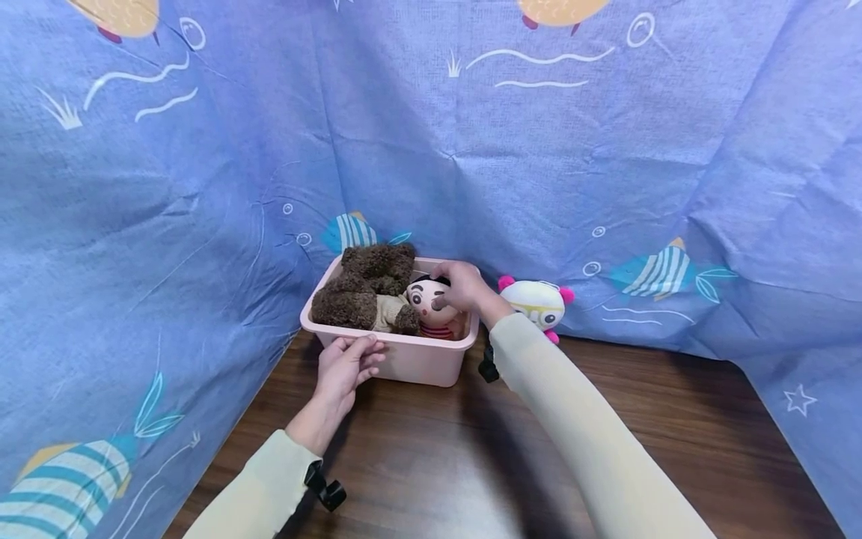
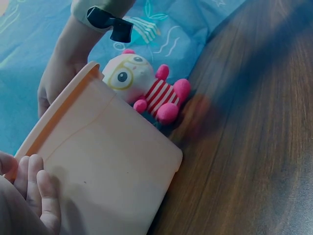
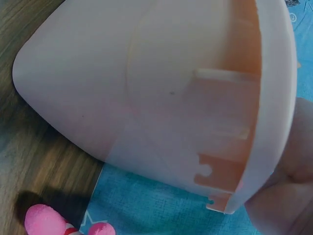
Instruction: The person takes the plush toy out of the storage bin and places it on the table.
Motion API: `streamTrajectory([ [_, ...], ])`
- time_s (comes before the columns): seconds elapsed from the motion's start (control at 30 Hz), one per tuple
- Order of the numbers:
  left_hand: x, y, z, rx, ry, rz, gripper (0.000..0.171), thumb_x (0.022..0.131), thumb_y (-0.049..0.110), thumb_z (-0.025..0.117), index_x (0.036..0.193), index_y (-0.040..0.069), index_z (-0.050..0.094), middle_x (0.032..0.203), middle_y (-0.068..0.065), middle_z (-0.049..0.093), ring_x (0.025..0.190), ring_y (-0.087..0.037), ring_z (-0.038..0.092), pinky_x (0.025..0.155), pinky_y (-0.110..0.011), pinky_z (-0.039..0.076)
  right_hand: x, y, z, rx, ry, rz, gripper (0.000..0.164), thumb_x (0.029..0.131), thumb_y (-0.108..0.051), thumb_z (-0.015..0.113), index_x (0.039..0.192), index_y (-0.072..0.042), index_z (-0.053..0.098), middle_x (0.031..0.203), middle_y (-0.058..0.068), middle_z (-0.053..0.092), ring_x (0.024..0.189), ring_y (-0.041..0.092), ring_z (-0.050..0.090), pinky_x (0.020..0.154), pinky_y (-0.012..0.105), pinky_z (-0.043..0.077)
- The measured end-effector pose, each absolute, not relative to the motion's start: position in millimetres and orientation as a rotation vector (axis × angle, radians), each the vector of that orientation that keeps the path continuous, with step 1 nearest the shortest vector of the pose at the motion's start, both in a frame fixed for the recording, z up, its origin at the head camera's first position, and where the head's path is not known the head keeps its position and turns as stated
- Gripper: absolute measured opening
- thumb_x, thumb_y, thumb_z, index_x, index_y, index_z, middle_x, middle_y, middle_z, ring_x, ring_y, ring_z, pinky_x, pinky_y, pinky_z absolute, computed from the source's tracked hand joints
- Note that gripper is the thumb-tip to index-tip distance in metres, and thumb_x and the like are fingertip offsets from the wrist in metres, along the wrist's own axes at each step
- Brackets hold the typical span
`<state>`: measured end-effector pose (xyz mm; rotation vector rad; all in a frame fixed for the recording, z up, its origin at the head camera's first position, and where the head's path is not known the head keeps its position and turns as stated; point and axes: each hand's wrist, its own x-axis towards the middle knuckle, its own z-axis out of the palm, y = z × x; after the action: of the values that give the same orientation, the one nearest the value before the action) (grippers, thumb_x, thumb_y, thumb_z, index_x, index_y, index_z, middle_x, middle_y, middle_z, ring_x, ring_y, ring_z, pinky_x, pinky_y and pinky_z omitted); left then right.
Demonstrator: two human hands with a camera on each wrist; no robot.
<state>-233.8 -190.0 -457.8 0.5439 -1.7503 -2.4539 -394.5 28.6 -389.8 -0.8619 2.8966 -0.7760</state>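
A pale pink plastic bin [image 1: 417,364] stands on the table near the back curtain. Inside it, a dark brown teddy bear [image 1: 346,298] in a cream knit top lies on the left. Beside the bear is a round-headed doll [image 1: 421,299] with black hair, thick eyebrows and a red striped body. My right hand [image 1: 465,287] grips the doll's head, thumb on its face and fingers over its hair; the bin wall hides most of this hand in the right wrist view. At the front rim, my left hand [image 1: 342,367] holds the bin, its fingers [image 2: 34,183] against the outer wall.
To the bin's right, a white-headed plush toy [image 2: 129,71] with yellow glasses, pink limbs and a striped body sits against the blue fish-print curtain [image 1: 417,135]. The curtain surrounds the dark wooden table [image 1: 417,457] at the back and sides.
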Motion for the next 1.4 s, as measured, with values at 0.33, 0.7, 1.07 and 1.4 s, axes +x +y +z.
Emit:
streamTrajectory([
  [0.33,-233.2,-190.1,-458.1,0.541,-1.774,-2.443,0.022,0.095,0.014,0.069,0.109,0.007,0.053,0.082,0.004,0.078,0.067,-0.007,0.072,0.057,-0.021,0.057,-394.0,24.6,-394.3,-0.774,2.915,-0.769,0.054,0.087,-0.020,0.084,0.136,-0.009,0.064,0.136,0.009,0.067,0.133,0.031,0.055,0.116,0.044,0.041],
  [0.7,-233.9,-188.1,-457.3,0.545,-1.766,-2.434,0.020,0.095,0.014,0.069,0.106,0.007,0.053,0.081,0.005,0.078,0.066,-0.007,0.072,0.055,-0.021,0.056,-388.7,20.1,-394.7,-0.795,2.855,-0.874,0.042,0.091,-0.013,0.079,0.129,-0.007,0.064,0.133,0.011,0.066,0.130,0.029,0.058,0.109,0.044,0.049],
  [1.07,-232.5,-188.2,-459.6,0.542,-1.757,-2.431,0.021,0.095,0.015,0.070,0.105,0.008,0.054,0.082,0.004,0.078,0.066,-0.007,0.072,0.055,-0.021,0.057,-389.9,27.8,-390.1,-0.907,2.888,-0.862,0.036,0.093,-0.014,0.076,0.127,-0.009,0.066,0.129,0.009,0.068,0.125,0.028,0.060,0.111,0.044,0.046],
  [1.4,-232.2,-187.2,-458.6,0.553,-1.754,-2.436,0.021,0.095,0.015,0.070,0.105,0.008,0.053,0.081,0.005,0.078,0.066,-0.007,0.072,0.054,-0.020,0.056,-384.8,39.1,-371.3,-0.830,2.845,-1.094,0.039,0.089,-0.015,0.081,0.126,-0.013,0.069,0.126,0.008,0.071,0.119,0.027,0.066,0.104,0.040,0.053],
])
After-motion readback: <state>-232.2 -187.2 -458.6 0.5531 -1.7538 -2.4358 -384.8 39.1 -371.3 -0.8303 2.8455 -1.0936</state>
